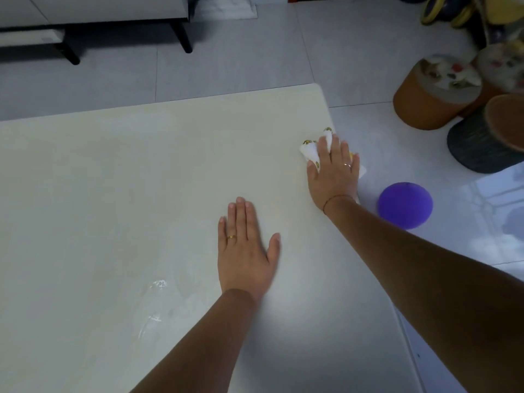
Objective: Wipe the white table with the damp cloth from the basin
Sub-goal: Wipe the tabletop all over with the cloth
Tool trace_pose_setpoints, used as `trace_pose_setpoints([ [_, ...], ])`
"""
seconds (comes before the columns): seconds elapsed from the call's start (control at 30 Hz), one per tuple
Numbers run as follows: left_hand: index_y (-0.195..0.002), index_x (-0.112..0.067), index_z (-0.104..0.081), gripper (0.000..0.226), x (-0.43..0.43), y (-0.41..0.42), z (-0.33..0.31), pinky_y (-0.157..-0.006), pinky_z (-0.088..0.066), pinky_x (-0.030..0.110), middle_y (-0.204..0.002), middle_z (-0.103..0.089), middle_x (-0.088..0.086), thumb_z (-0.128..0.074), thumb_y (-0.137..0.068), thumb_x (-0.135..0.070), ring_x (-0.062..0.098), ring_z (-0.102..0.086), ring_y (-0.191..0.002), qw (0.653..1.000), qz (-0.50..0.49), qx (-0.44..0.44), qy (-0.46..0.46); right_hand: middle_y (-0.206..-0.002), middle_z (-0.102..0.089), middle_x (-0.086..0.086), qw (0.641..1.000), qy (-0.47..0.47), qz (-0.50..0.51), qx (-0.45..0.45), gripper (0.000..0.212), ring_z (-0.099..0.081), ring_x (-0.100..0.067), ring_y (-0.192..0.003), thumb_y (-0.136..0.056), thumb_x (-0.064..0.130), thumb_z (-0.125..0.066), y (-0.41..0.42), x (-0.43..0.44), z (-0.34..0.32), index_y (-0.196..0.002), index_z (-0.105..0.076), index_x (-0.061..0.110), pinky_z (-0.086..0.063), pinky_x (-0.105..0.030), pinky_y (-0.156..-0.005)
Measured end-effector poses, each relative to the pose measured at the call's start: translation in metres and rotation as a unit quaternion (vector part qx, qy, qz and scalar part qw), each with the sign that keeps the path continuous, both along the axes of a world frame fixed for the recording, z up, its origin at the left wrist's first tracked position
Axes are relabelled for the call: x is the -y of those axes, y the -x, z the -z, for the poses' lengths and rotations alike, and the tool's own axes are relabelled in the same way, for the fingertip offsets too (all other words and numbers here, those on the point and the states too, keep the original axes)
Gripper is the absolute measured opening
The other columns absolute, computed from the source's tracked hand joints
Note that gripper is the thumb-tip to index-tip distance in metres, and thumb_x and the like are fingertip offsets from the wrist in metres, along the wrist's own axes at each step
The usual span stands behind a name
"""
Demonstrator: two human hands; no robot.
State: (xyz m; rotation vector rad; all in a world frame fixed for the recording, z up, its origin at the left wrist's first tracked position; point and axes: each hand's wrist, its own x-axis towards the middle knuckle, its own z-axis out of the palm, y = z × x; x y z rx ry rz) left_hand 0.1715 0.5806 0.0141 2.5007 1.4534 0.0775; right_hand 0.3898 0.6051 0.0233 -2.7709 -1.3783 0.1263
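A white rectangular surface (113, 194) fills the left and middle of the view, its far right corner rounded. The left grip (245, 251), a bare hand, lies flat on the surface towards its right side, palm down. Its fingers are straight and close together with the thumb spread out to the right, and it holds nothing. A thin gold ring (231, 237) sits on one of its fingers.

The right grip (333, 177) is at the surface's right edge, a little short of the far right corner. It presses down, fingers straight and slightly spread, on a crumpled white cloth with small yellow-and-green prints (309, 151). The cloth lies on the surface right at that edge, bunching out beyond the fingertips and showing between two fingers, with a bit of it poking past the edge under the outer side of the hand. This grip too wears a ring (347, 165), and a thin thread (337, 197) circles its wrist.

Near the surface's front left, pale wet streaks (156, 302) glint.

On the grey tiled floor (255, 52), just off the surface's right edge, sits a purple round object (405, 205). Farther right of the surface stand an orange cylindrical stool with a patterned top (425, 106) and a dark grey ribbed stool (476, 146). Beyond the surface's far edge stands a pale cabinet on black legs (181, 38).
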Motion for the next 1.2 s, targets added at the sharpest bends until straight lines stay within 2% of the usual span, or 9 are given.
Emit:
trace_pose_setpoints([
  [0.1, -0.151, -0.009, 0.002, 0.075, 0.0, -0.001, 0.001, -0.119, 0.01, 0.036, -0.16, 0.006, 0.007, -0.011, -0.094, -0.054, 0.018, 0.012, -0.147, 1.0, -0.001, -0.004, -0.006, -0.16, -0.001, -0.005, 1.0, 0.015, -0.018, -0.013, 0.058, -0.002, -0.029, -0.146, -0.099, 0.043, -0.021, 0.028, 0.013, -0.002, -0.15, -0.009, 0.019, 0.0, -0.049, -0.116],
  [0.3, -0.151, -0.007, -0.004, 0.072, 0.004, 0.004, -0.011, -0.118, 0.012, 0.034, -0.16, 0.0, 0.009, -0.021, -0.097, -0.05, 0.021, 0.006, -0.147, 1.0, 0.005, 0.025, -0.001, -0.16, -0.007, -0.004, 0.965, 0.034, -0.261, 0.001, 0.057, -0.008, -0.026, -0.146, -0.098, 0.038, -0.026, 0.031, 0.051, -0.003, -0.15, -0.014, 0.019, -0.002, -0.045, -0.116],
  [0.43, -0.151, -0.007, -0.009, 0.071, 0.033, 0.024, -0.023, -0.119, 0.003, 0.036, -0.16, -0.007, 0.009, -0.019, -0.095, -0.049, 0.022, 0.0, -0.148, 0.998, 0.027, 0.05, -0.004, -0.16, -0.006, -0.005, 0.995, 0.026, -0.098, -0.013, 0.055, -0.006, -0.027, -0.146, -0.099, 0.035, -0.026, 0.016, 0.063, -0.004, -0.15, -0.012, 0.019, -0.003, -0.046, -0.117],
  [0.57, -0.15, -0.004, -0.016, 0.069, 0.071, 0.047, -0.019, -0.118, -0.005, 0.038, -0.158, -0.014, 0.011, -0.024, -0.096, -0.047, 0.026, -0.01, -0.147, 0.999, 0.041, 0.035, 0.007, -0.16, 0.001, -0.003, 0.998, 0.022, 0.051, -0.029, 0.056, -0.001, -0.028, -0.146, -0.099, 0.039, -0.018, 0.069, 0.068, -0.004, -0.151, -0.005, 0.02, -0.001, -0.049, -0.117],
  [0.77, -0.15, -0.003, -0.017, 0.07, 0.087, 0.053, -0.01, -0.118, -0.007, 0.04, -0.158, -0.013, 0.013, -0.024, -0.095, -0.046, 0.026, -0.008, -0.147, 0.999, 0.031, 0.007, 0.013, -0.16, -0.005, -0.003, 0.981, 0.049, -0.188, -0.018, 0.057, -0.006, -0.026, -0.146, -0.098, 0.038, -0.029, 0.068, 0.119, -0.01, -0.15, -0.014, 0.021, -0.002, -0.046, -0.116],
  [0.9, -0.15, -0.003, -0.013, 0.072, 0.088, 0.052, -0.008, -0.119, -0.004, 0.039, -0.158, -0.011, 0.013, -0.023, -0.095, -0.047, 0.025, -0.004, -0.147, 0.999, 0.035, -0.002, 0.005, -0.159, -0.007, -0.006, 0.998, 0.039, -0.052, -0.027, 0.055, -0.006, -0.029, -0.146, -0.1, 0.037, -0.024, 0.044, 0.139, -0.012, -0.15, -0.013, 0.018, -0.005, -0.047, -0.117],
  [1.0, -0.151, -0.004, -0.011, 0.072, 0.088, 0.052, -0.005, -0.119, -0.003, 0.039, -0.159, -0.01, 0.013, -0.023, -0.094, -0.047, 0.023, -0.003, -0.148, 0.999, 0.034, -0.009, -0.001, -0.16, -0.002, -0.005, 0.997, 0.029, 0.057, -0.036, 0.056, -0.003, -0.029, -0.146, -0.099, 0.04, -0.018, 0.081, 0.138, -0.007, -0.15, -0.007, 0.021, -0.002, -0.048, -0.116],
  [1.07, -0.151, -0.003, -0.012, 0.072, 0.089, 0.052, -0.004, -0.119, -0.003, 0.039, -0.159, -0.012, 0.014, -0.024, -0.094, -0.047, 0.023, -0.004, -0.147, 0.999, 0.037, -0.007, -0.006, -0.16, 0.0, -0.005, 0.998, 0.035, 0.023, -0.036, 0.059, -0.002, -0.029, -0.146, -0.097, 0.041, -0.019, 0.112, 0.142, -0.004, -0.151, -0.006, 0.021, 0.0, -0.049, -0.115],
  [1.2, -0.15, -0.003, -0.013, 0.073, 0.088, 0.051, -0.006, -0.12, -0.001, 0.038, -0.159, -0.012, 0.015, -0.02, -0.093, -0.047, 0.025, -0.005, -0.147, 0.999, 0.038, -0.001, -0.007, -0.16, -0.003, -0.003, 0.984, 0.061, -0.165, -0.019, 0.061, -0.006, -0.027, -0.146, -0.095, 0.044, -0.017, 0.119, 0.168, -0.006, -0.151, -0.011, 0.021, -0.002, -0.047, -0.116],
])
